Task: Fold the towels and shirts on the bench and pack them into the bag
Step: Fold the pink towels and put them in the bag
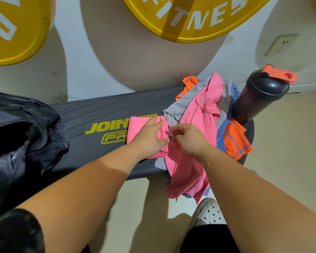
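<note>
1. Two bare hands meet over the right half of a dark bench (98,114), whose long axis runs from 9 o'clock to 3 o'clock across the view.
2. A folded pink towel (144,125) lies flat on the bench top, just left of the loose pile. It is a compact, nearly square packet with its edges about in line with the bench. The hand on it hides which side is longer.
3. The left hand (150,141) rests on this towel with its fingers straight and together, pointing toward 1 o'clock.
4. The right hand (188,139) sits just beside it at 3 o'clock, fingers curled toward the towel's right edge. Blur hides whether they pinch any cloth.
5. A loose pink cloth (195,115) stretches from 12 o'clock to 6 o'clock, and its lower end hangs over the bench's near edge.
6. Under and around it lie a grey garment (179,105), a blue garment (220,132) and an orange garment (235,141), all unfolded.
7. A black bag (16,143) sits at 9 o'clock on the bench's left end, its mouth gaping.
8. A dark shaker bottle (259,95) with an orange cap stands at 2 o'clock, touching the pile.
9. Yellow weight plates (190,19) lean on the wall at 12 o'clock.
</note>
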